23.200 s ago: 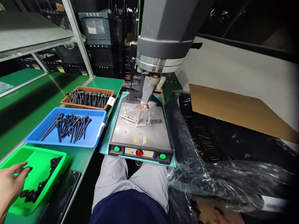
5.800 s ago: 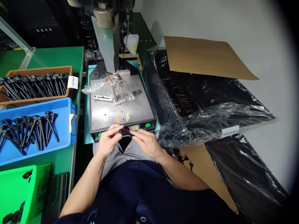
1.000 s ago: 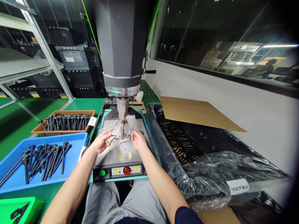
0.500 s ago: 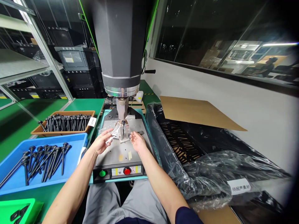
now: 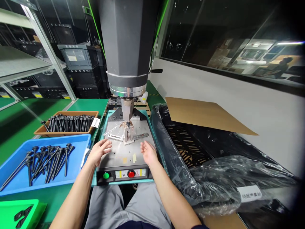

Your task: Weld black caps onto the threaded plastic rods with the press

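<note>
A large grey machine head (image 5: 127,47) hangs over a metal base plate (image 5: 119,157). Its metal tip (image 5: 127,108) points down at a small fixture (image 5: 129,137), in which a black part (image 5: 128,124) stands. My left hand (image 5: 99,152) is at the plate's left edge, fingers apart and holding nothing. On the right side of the plate my right hand (image 5: 149,152) hovers with its fingers apart, also holding nothing. Clear plastic film (image 5: 114,129) lies left of the fixture. On the base's front are a green button (image 5: 106,175) and a red button (image 5: 131,173).
An orange tray (image 5: 66,133) and a blue tray (image 5: 71,176) at the left hold several black bolt-like parts. A green tray (image 5: 35,210) sits nearer. At the right, a box lined with black plastic (image 5: 214,187) has cardboard (image 5: 207,114) over it.
Both hands have moved apart and back from the fixture, the left one to the left, the right one to the right. The view has shifted slightly.
</note>
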